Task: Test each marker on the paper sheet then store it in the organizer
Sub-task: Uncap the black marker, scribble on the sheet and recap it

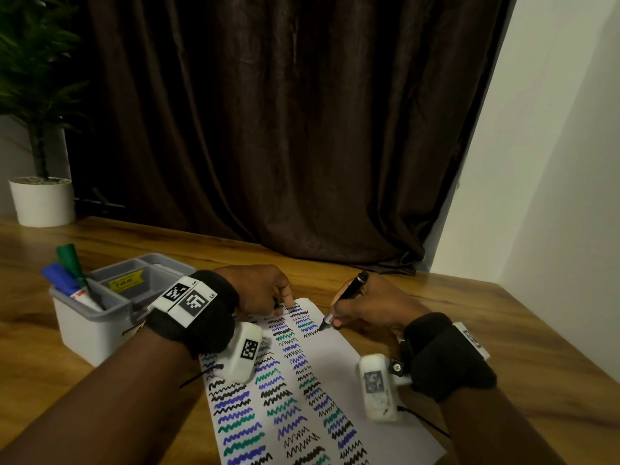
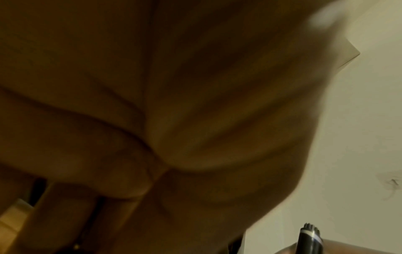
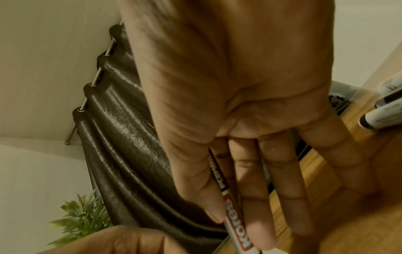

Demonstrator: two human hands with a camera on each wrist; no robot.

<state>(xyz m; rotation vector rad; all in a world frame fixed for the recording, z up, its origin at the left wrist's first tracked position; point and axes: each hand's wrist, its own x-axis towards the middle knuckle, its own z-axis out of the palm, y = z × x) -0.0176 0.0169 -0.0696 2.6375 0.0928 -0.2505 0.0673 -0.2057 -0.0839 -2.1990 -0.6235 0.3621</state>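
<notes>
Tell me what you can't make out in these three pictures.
- Left wrist view: the left hand fills the frame, blurred; what its fingers touch is hidden.
- Head view: the organizer sticker print is too small to read.
- Right wrist view: the marker tip is cut off by the bottom edge.
- Head view: the paper sheet runs past the bottom edge.

Each forearm was bare, with a thick black band (image 1: 198, 317) at the wrist. White tags printed with black square codes (image 1: 188, 298) sat on the bands. A white camera block (image 1: 242, 351) hung under each wrist, trailing a thin black cable (image 1: 201, 375); a screw (image 1: 397, 367) showed on the right mount.
</notes>
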